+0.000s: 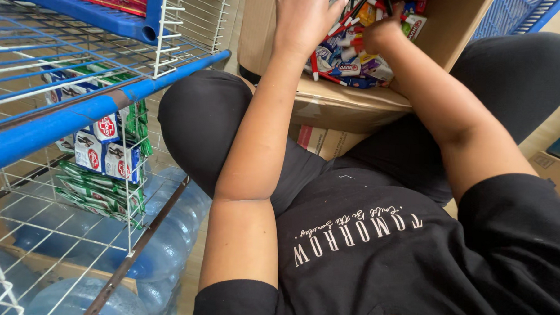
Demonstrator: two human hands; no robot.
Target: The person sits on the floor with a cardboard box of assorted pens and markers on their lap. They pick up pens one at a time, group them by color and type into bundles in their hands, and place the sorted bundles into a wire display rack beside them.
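- your left hand [303,17] reaches into the open cardboard box [346,105] that rests against your lap, palm down, fingers spread over the loose goods inside.
- its grip is loose and partly open; the fingertips lie on the red-and-white pens [340,25], but you cannot tell whether any pen is actually pinched.
- your right hand [384,33] is in the same box, just beside the left, curled into a near fist among the small packets [357,61].
- its grip looks closed, yet what it has hold of is hidden by the knuckles, so you cannot tell.
- the pens and packets fill the box in a jumble: red, white, blue and yellow wrappers, with the pens lying slantwise on top.
- the box stands between your knees, its near flap folded down toward your black shirt [370,247].
- to your left is a white wire rack [126,200] with a blue rail [98,111] across it.
- hanging in the rack are strips of small white-and-blue sachets [106,151] and green sachets [95,195] below them.
- under the rack lie large blue water bottles [165,236] on their sides, touching one another.
- a blue plastic crate [523,6] shows at the far right, behind the box.
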